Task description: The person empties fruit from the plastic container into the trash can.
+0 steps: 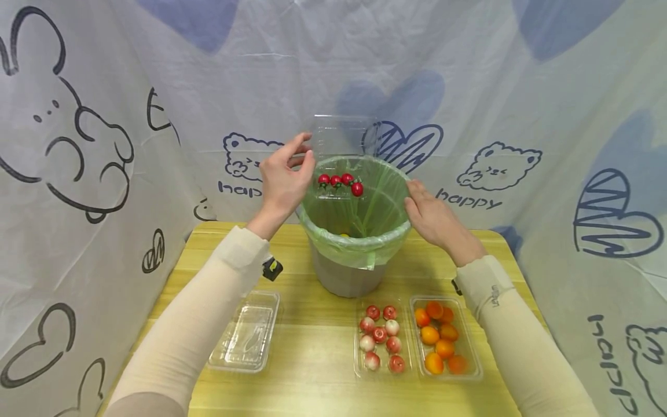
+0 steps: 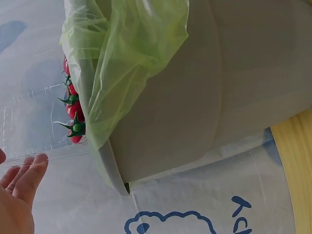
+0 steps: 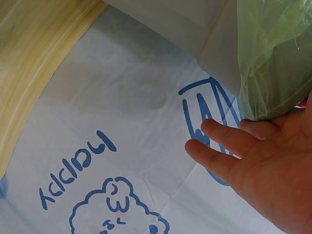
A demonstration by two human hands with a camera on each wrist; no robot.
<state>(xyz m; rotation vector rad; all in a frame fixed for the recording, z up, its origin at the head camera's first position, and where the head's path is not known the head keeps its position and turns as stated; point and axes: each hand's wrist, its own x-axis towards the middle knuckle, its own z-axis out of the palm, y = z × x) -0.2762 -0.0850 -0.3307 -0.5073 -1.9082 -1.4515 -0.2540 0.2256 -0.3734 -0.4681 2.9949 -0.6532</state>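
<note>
My left hand (image 1: 285, 174) pinches the side of a clear plastic box (image 1: 345, 134), which is tilted over the bin (image 1: 346, 278). Several red cherry tomatoes (image 1: 336, 181) with green stems lie along the box's lower edge. In the left wrist view, these tomatoes (image 2: 74, 109) show beside the bin's rim, and the fingers (image 2: 30, 180) touch the box's edge. A green liner bag (image 1: 359, 252) is folded over the grey bin's rim. My right hand (image 1: 435, 217) rests against the right side of that rim; the right wrist view shows its fingers (image 3: 229, 141) extended, partly against the liner.
On the wooden table (image 1: 312, 347), an empty clear box (image 1: 247, 333) lies at the left. To the right sit a box of small red-and-white fruits (image 1: 380, 335) and a box of orange fruits (image 1: 444, 347). Something yellow (image 1: 345, 236) shows inside the bin. Printed cloth hangs behind.
</note>
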